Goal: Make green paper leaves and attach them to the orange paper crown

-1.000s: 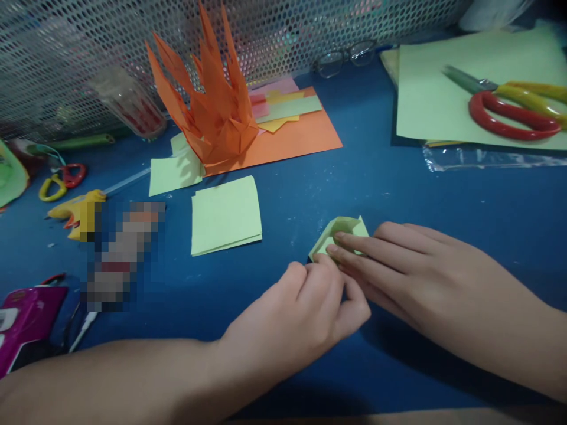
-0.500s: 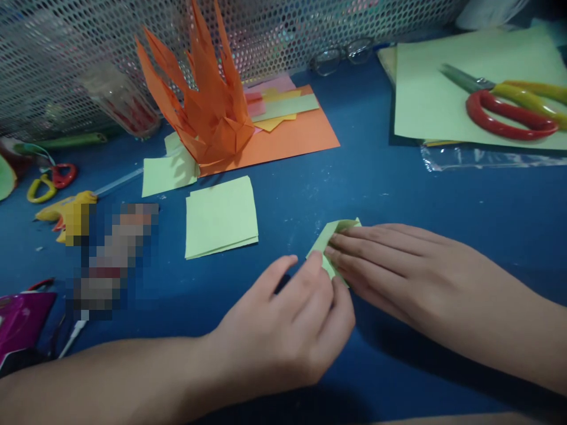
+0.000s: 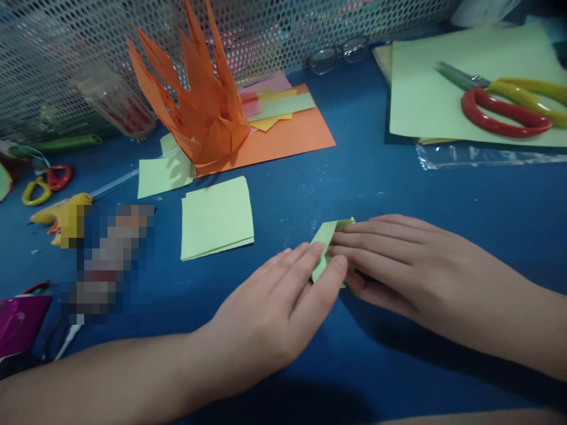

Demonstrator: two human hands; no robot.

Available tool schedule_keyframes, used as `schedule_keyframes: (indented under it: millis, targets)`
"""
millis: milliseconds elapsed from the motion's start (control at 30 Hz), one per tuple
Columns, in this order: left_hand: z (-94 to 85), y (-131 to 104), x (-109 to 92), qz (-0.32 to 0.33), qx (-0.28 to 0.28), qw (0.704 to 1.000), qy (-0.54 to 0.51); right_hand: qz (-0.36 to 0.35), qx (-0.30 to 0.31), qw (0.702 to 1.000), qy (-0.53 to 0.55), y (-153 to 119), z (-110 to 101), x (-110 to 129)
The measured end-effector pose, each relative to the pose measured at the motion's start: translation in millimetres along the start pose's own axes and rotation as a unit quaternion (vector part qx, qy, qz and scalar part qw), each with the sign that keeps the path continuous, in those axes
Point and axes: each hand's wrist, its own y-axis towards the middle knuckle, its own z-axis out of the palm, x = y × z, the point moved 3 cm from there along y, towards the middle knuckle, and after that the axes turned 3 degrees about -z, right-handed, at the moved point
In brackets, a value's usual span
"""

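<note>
Where the two hands meet near the middle of the blue table (image 3: 398,189), a small folded piece of pale green paper (image 3: 325,233) lies flat on the surface; the left hand (image 3: 274,307) rests with fingers extended and flat, fingertips pressing on the near left edge of the paper, grasping nothing, while the right hand (image 3: 398,260) lies palm down with its fingers stretched leftward over the paper, pinning it to the table rather than clenching it. Just left of the hands sits a stack of pale green paper squares (image 3: 217,217), and beyond it a spiky orange paper model (image 3: 199,106) stands upright on an orange sheet (image 3: 292,133) bearing coloured paper strips (image 3: 274,103). At the far right, red-and-yellow scissors (image 3: 505,103) lie on a large pale green sheet (image 3: 425,94). A pair of glasses (image 3: 339,53) lies against the perforated metal screen (image 3: 66,53) at the back; small scissors (image 3: 44,183) and a yellow glue gun (image 3: 66,212) lie at the far left
</note>
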Motion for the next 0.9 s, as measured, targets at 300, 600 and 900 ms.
schedule_keyframes:
  millis: [300,600,900]
  targets:
    - [3.9,-6.1,0.7,-0.014,0.022,0.999,-0.03,0.045,-0.021,0.998,0.049,-2.8,2.2,-6.1]
    - [3.8,-7.8,-3.2,0.016,-0.004,1.0,0.003,-0.052,0.01,0.998,0.037,5.7,4.5,-21.3]
    - [-0.9,-13.8,-9.5,0.071,-0.008,0.996,0.059,-0.098,0.005,0.995,0.03,11.3,1.8,-31.7]
